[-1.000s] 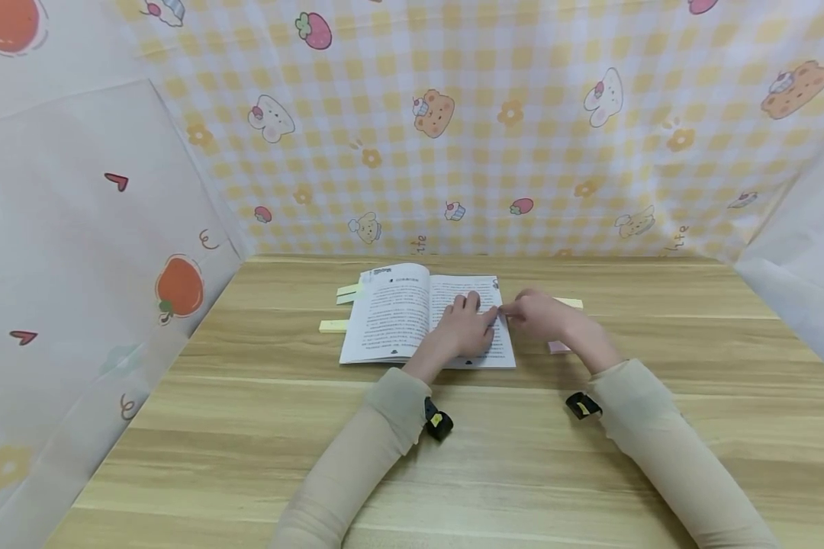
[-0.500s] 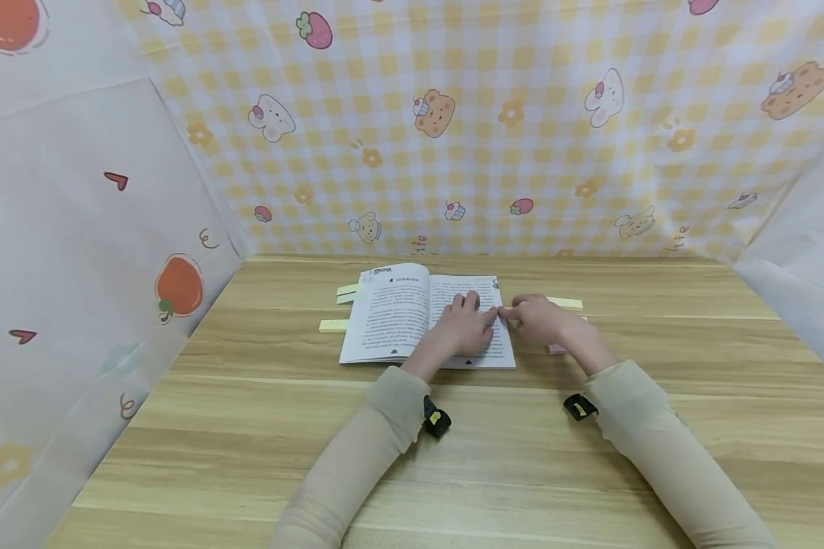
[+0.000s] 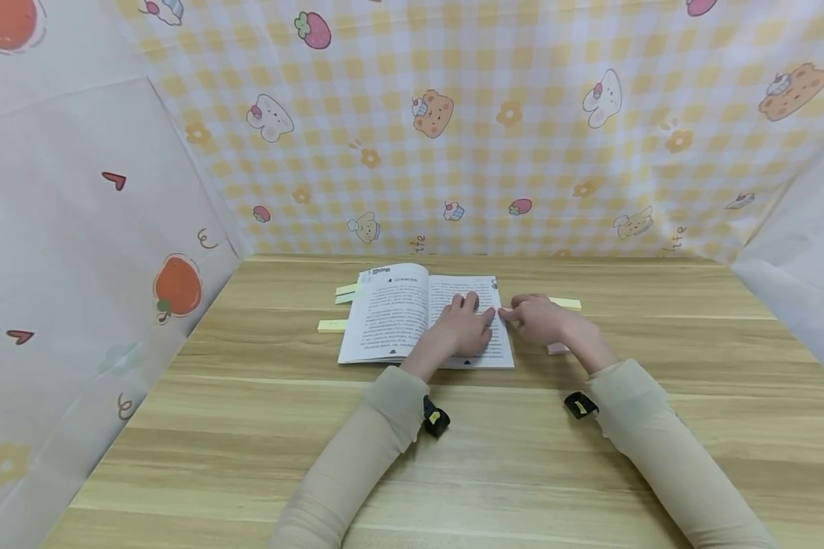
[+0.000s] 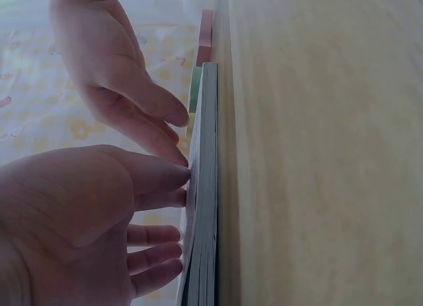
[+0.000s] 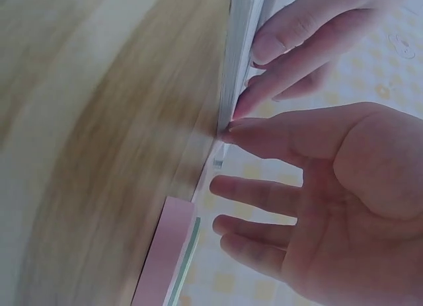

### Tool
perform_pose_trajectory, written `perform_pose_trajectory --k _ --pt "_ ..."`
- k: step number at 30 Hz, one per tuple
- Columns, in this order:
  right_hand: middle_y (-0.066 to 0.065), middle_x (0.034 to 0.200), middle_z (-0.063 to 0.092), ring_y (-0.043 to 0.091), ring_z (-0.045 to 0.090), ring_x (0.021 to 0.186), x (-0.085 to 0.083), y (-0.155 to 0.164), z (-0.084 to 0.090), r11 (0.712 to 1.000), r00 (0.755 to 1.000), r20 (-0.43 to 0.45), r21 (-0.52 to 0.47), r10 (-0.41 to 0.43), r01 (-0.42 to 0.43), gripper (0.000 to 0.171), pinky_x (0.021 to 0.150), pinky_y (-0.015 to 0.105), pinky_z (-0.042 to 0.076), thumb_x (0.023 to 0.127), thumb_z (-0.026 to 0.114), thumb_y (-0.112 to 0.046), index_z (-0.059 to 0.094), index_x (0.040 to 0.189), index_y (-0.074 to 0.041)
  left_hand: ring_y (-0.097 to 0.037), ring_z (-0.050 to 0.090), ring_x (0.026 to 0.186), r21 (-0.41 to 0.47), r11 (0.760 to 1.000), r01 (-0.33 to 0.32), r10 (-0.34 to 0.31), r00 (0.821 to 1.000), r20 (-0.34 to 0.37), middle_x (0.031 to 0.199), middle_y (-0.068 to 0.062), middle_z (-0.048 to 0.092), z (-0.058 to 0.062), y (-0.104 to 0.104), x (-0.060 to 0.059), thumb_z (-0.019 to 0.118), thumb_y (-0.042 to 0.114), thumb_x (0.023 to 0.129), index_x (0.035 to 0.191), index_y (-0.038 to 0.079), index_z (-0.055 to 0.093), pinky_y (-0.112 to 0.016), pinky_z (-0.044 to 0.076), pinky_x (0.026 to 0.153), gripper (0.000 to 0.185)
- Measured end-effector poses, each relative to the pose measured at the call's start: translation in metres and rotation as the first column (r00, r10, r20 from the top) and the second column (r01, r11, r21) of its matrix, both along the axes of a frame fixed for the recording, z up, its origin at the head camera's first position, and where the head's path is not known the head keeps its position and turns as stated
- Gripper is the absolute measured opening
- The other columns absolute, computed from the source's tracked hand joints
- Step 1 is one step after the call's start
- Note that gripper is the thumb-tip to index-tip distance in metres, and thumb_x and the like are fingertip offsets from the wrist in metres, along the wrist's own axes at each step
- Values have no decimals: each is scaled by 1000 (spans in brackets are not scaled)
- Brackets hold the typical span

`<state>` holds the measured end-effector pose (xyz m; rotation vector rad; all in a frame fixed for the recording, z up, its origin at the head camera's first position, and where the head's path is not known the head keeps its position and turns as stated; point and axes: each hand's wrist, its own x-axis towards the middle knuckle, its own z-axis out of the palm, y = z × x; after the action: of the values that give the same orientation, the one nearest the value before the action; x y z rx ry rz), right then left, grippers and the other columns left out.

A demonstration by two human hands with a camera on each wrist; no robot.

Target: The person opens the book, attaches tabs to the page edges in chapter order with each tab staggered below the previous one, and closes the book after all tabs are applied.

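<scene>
An open book (image 3: pixel 387 316) with printed pages lies on the wooden table. My left hand (image 3: pixel 461 328) rests on its right-hand page, and its index fingertip reaches the outer edge. From the right, my right hand (image 3: pixel 539 316) extends its index finger to that same edge, close to the left fingertip. In the right wrist view, the other right-hand fingers (image 5: pixel 254 193) are spread loosely with nothing between them. A pink strip-shaped pad (image 5: pixel 162 246) with a green layer lies near the right hand, partly covered by it in the head view.
A yellow pad (image 3: pixel 567 303) lies behind the right hand. Left of the book lie another yellow pad (image 3: pixel 332 326) and pale yellow-green strips (image 3: pixel 346 293) by the page edge. A patterned cloth (image 3: pixel 481 152) hangs at the table's (image 3: pixel 494 473) back edge.
The right hand has lowered slightly at the page edge, uncovering more of the yellow pad behind it. The left hand and the book stay in place.
</scene>
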<state>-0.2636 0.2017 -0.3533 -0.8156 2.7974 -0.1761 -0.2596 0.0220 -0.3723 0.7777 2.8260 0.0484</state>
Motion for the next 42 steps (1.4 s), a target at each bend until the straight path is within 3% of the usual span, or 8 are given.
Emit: perform_pose_trajectory --k 19,28,34,42 --pt "40 146 39 61 34 134 0 0 2 1000 998 65 -13 -16 17 42 112 66 26 98 57 -7 57 139 0 -30 31 142 -27 999 26 -26 1000 9 160 -12 27 2 -2 3 36 35 110 159 22 34 -43 34 115 51" --pt "41 145 39 62 34 133 0 0 0 1000 999 33 10 -1 1 44 112 66 26 99 60 -12 55 141 2 -27 34 135 13 999 30 -30 1000 4 154 -13 31 -2 -4 -3 37 37 109 159 25 33 -39 38 110 52" --pt "40 144 40 62 35 132 1 0 1 1000 999 34 12 2 -2 47 112 66 27 99 60 -12 52 143 3 -23 40 122 79 996 27 -27 1000 -3 145 -11 40 1 -7 0 42 36 108 156 24 40 -35 43 98 49" --pt "22 112 57 45 54 109 3 -1 1 999 999 1 -11 42 -42 49 102 59 40 98 63 -13 53 142 4 -26 40 131 74 997 18 -19 1000 9 150 -13 38 1 -5 1 45 34 107 155 26 43 -41 43 105 48"
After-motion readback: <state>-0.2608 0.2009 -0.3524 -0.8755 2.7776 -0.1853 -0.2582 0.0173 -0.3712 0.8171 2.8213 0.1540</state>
